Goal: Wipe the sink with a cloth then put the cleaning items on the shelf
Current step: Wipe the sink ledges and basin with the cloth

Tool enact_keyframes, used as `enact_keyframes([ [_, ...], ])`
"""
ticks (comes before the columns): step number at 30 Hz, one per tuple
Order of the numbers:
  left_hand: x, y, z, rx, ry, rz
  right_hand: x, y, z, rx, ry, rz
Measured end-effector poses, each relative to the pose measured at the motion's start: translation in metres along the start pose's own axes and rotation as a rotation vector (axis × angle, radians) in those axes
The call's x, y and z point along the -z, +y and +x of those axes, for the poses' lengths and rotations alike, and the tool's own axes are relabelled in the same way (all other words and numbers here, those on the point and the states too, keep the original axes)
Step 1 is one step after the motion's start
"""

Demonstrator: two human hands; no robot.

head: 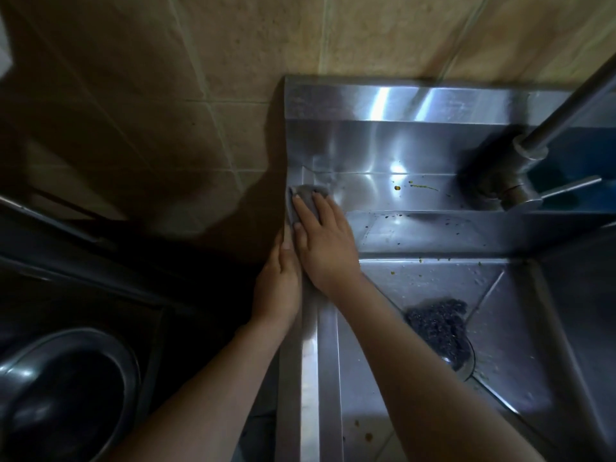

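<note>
My right hand (325, 243) presses the grey cloth (306, 191) flat on the far left corner of the steel sink (310, 361). My left hand (278, 285) rests on the sink's left rim, just beside the right. A dark scourer (436, 325) lies in the basin.

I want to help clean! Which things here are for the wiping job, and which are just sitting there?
For the job: grey cloth under the right hand; sink, spattered with bits; left hand on the sink's rim.
Just there: tap; metal bowl at the left; dark clump (cannot tell what) over the drain.
</note>
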State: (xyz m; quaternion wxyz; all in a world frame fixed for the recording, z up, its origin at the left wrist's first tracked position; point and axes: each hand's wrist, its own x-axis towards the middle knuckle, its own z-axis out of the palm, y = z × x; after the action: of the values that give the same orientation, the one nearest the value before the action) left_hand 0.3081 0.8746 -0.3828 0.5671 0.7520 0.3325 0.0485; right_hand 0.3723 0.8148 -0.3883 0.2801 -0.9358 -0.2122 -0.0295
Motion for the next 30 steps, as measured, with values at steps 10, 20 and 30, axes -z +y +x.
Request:
enact_keyframes([
  [10,0.0,0.0,-0.005,0.041,0.007,-0.006,0.001,0.005,0.023,-0.035,-0.124,-0.056],
  [20,-0.001,0.001,0.002,0.062,0.008,0.014,-0.001,0.002,0.004,-0.06,-0.01,0.028],
  [30,0.001,-0.001,-0.001,0.013,0.003,0.035,-0.003,0.0,0.022,-0.107,-0.088,-0.096],
])
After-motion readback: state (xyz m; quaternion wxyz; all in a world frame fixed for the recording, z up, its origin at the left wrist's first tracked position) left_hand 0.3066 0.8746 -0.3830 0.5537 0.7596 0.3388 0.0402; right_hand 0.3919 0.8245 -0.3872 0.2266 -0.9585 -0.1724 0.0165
